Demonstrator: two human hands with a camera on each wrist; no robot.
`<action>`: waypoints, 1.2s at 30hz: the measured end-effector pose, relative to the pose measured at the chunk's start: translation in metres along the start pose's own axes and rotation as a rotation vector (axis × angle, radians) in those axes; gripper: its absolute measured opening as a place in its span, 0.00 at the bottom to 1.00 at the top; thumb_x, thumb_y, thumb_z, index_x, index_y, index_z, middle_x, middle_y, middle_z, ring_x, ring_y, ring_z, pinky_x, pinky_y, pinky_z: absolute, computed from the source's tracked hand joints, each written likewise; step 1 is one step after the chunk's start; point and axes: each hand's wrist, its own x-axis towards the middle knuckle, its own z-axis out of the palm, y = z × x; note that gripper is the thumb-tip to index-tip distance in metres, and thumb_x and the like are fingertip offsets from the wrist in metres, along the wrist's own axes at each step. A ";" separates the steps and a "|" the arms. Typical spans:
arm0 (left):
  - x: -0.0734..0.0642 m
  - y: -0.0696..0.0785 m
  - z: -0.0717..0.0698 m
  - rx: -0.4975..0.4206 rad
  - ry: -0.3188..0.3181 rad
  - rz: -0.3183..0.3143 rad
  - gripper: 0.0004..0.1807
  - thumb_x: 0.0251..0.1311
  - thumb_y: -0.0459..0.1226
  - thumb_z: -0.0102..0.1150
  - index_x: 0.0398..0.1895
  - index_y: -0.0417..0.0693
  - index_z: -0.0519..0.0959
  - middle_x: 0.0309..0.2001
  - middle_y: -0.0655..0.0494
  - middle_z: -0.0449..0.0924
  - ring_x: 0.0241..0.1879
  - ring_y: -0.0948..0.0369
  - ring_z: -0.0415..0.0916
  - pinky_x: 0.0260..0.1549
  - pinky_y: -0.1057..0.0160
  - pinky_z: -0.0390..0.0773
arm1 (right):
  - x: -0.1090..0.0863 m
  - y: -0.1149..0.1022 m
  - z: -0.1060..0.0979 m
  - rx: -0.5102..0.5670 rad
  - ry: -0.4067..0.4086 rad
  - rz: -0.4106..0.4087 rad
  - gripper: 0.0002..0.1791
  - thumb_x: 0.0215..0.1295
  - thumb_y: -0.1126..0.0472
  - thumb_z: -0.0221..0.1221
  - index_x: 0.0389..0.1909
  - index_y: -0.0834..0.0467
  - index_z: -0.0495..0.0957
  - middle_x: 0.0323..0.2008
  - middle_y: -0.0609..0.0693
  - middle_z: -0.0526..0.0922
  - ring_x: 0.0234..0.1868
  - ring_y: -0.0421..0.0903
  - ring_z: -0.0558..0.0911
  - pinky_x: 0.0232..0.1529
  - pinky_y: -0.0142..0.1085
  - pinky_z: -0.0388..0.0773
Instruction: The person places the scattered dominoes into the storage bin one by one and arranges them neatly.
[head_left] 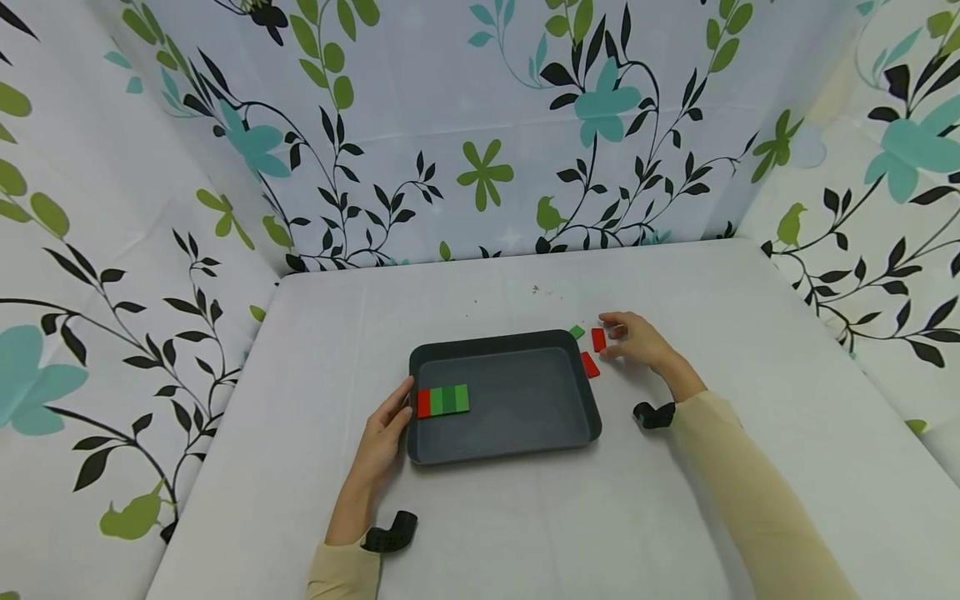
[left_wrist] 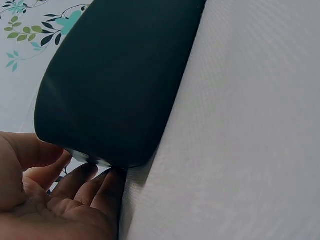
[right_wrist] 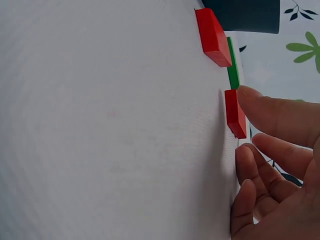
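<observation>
My left hand is holding the left end of a dark grey tray with round corners. My thumb is touching it near the top edge, and my bent fingers are pressing on its outside wall. The tray is lying flat on the white bench.

Inside the tray, four flat blocks are sitting side by side in a row near the left wall. A red block in the row is sitting at the left end. Three green blocks are coming next, and the middle green one is looking darker than the other two.

My right hand is resting past the right side of the tray. My thumb and pointing finger are staying apart, one on each side of a small red rectangle block. I can't tell if my thumb is touching it. My other fingers are bending loosely.

Another red rectangle block is lying slanted just beside the tray's right wall. A small green flat block is lying near the tray's far right corner.

I'm wearing long tan sleeves. Behind the bench, a cloth with leaves and flowers is hanging.
</observation>
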 end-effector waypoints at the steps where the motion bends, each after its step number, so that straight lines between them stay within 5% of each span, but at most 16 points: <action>1: 0.000 0.000 0.000 0.000 0.002 -0.002 0.27 0.75 0.31 0.38 0.76 0.49 0.57 0.77 0.53 0.50 0.78 0.58 0.42 0.75 0.54 0.46 | 0.001 0.001 0.000 -0.001 0.002 -0.002 0.39 0.58 0.67 0.67 0.69 0.66 0.63 0.63 0.66 0.69 0.59 0.60 0.69 0.61 0.55 0.72; 23: 0.000 0.000 0.001 -0.003 0.006 -0.004 0.27 0.75 0.31 0.38 0.76 0.49 0.57 0.77 0.52 0.50 0.78 0.57 0.42 0.75 0.53 0.45 | -0.001 0.005 0.011 -0.070 0.106 -0.029 0.29 0.59 0.69 0.65 0.62 0.68 0.71 0.55 0.65 0.70 0.53 0.59 0.72 0.56 0.50 0.73; 36: 0.000 0.001 0.001 -0.007 0.006 -0.006 0.27 0.75 0.30 0.38 0.76 0.49 0.57 0.77 0.52 0.51 0.78 0.58 0.43 0.75 0.53 0.46 | -0.006 0.000 0.009 -0.027 0.117 0.053 0.29 0.62 0.65 0.64 0.64 0.65 0.69 0.55 0.65 0.74 0.54 0.59 0.74 0.58 0.51 0.74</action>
